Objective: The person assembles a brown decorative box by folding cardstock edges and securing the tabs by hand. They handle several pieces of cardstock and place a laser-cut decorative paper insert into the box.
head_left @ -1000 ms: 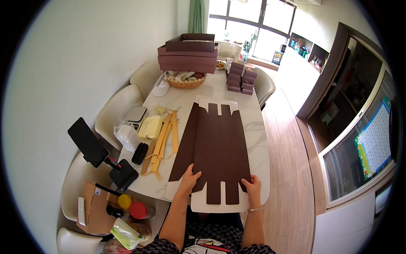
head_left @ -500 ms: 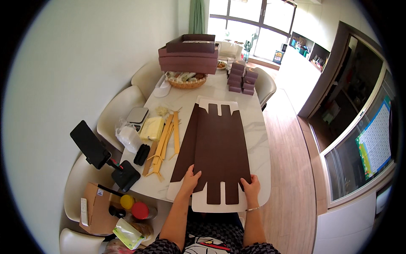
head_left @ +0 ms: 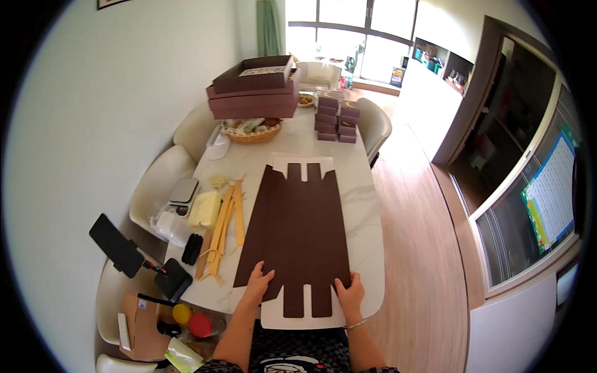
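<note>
A large dark brown cardboard box blank lies lengthwise on the table in front of me, notched at its far and near ends. White layers show past both ends. At the near left part of the blank, my left hand holds on with its thumb on top. My right hand pinches the near right edge, thumb above and the other fingers hidden beneath. Two near tabs stick out between my hands.
Left of the blank lie yellow strips, a pale yellow pack and a phone on a stand. Farther back are brown box trays above a wicker basket, and stacked small boxes. Chairs line the left.
The view has shifted, so the scene sits farther left and lower. Both hands keep their hold near the close end, and the lengthwise line on the blank's left side shows less clearly.
</note>
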The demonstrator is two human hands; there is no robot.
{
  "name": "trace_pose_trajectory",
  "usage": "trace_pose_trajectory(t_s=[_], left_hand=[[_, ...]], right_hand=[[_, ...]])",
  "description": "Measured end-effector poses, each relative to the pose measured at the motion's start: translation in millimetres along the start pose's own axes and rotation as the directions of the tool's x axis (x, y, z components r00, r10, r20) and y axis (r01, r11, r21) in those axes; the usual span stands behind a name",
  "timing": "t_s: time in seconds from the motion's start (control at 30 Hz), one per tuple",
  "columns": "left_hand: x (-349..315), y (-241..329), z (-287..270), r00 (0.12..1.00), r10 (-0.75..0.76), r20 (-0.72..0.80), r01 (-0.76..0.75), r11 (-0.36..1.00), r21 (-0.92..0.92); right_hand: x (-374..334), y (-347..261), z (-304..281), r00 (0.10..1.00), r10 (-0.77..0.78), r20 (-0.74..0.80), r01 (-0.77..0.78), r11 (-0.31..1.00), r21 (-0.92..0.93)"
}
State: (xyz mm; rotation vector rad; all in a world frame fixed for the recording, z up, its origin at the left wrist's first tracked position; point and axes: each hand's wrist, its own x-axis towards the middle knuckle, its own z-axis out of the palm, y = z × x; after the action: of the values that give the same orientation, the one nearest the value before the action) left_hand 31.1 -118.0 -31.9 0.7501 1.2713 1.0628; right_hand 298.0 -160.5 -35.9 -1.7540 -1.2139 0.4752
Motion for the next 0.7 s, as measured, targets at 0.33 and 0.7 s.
trace_pose_trajectory(t_s=[0.33, 0.7], left_hand=[[2.5, -4.5, 1.9, 0.998, 0.023, 0.053, -0.019, 0.997, -0.072], [-2.4, -4.3, -1.1, 0.997, 0.053, 0.064, -0.054, 0.998, 0.022]], right_hand=[[-1.5, -2.6, -4.0, 1.0, -0.004, 0.003, 0.004, 0.997, -0.077], [-1.1, 6.7, -6.4, 0.993, 0.046, 0.112, -0.077, 0.952, 0.295]])
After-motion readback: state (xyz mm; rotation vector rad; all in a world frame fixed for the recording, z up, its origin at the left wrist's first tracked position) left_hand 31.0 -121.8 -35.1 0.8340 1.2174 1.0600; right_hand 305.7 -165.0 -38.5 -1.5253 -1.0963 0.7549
